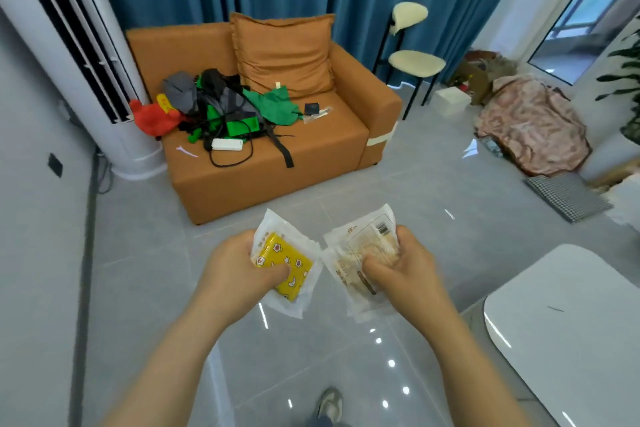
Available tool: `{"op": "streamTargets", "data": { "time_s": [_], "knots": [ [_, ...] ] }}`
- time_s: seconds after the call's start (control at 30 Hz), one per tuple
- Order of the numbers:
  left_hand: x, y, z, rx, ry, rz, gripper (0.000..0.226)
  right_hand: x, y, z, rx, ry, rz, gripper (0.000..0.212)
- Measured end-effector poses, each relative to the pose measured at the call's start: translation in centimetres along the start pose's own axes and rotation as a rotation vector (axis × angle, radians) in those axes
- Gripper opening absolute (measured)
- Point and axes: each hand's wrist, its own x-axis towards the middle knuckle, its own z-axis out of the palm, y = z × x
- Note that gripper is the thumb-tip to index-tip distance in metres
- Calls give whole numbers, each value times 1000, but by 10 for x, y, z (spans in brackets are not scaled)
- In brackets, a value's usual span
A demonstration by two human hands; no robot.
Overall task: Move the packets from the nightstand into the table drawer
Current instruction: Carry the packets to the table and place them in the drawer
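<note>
Our fingers (273, 274) clamped tight, left hand (232, 267) grips yellow packet (294, 258), right hand (412, 267) grips pale packet (360, 243) at its three o'clock

open floor (398, 184) ahead; white table (571, 322) right

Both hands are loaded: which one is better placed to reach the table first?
Right, probably: the right hand, gripping the clear packet of beige snack, is nearer the glossy white table. The left hand holds the yellow star-printed packet farther off. No drawer shows.
</note>
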Motion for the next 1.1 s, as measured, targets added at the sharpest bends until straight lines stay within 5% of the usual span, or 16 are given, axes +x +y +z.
{"op": "streamTargets", "data": {
  "time_s": [0.47, 1.1],
  "knots": [
    [140, 110, 135, 244, -230, 140, 20, 126, 79, -111, -132, 35, 187, 20],
    [341, 232, 298, 407, -650, 357, 13, 262, 139, -216, -44, 399, 525, 14]
  ]
}}
